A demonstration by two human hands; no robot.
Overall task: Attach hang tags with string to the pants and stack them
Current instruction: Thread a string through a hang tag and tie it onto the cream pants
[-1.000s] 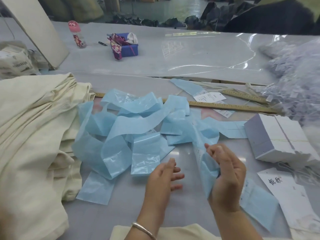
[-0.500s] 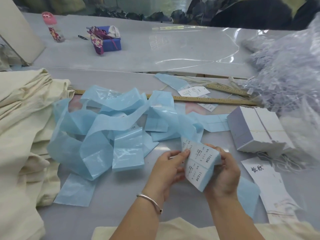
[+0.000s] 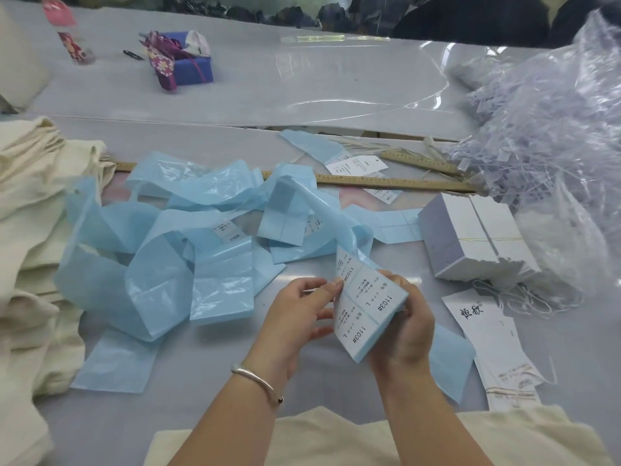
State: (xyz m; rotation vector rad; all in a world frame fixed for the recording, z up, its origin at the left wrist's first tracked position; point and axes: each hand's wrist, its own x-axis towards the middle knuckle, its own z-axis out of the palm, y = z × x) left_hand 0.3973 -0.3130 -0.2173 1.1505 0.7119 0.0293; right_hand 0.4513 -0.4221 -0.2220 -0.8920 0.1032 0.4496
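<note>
Stickers now face us: w/ the left hand (image 3: pixel 295 317) we've come in since a sec ago to pinch the edge of the label strip (image 3: pixel 366 307), lower centre, while the right hand (image 3: pixel 406 327) stays clenched round its far side. Probably peeling next. Pants (image 3: pixel 37 237) wait at left; hang tags (image 3: pixel 470 240) boxed at right, untouched.

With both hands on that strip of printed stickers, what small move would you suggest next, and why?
Probably peel one white printed sticker off the pale blue backing strip. The right hand grips the strip's folded end, and the left hand has its fingers at the sticker's edge, placed to lift it. The white hang tags lie to the right, not yet picked up.
</note>
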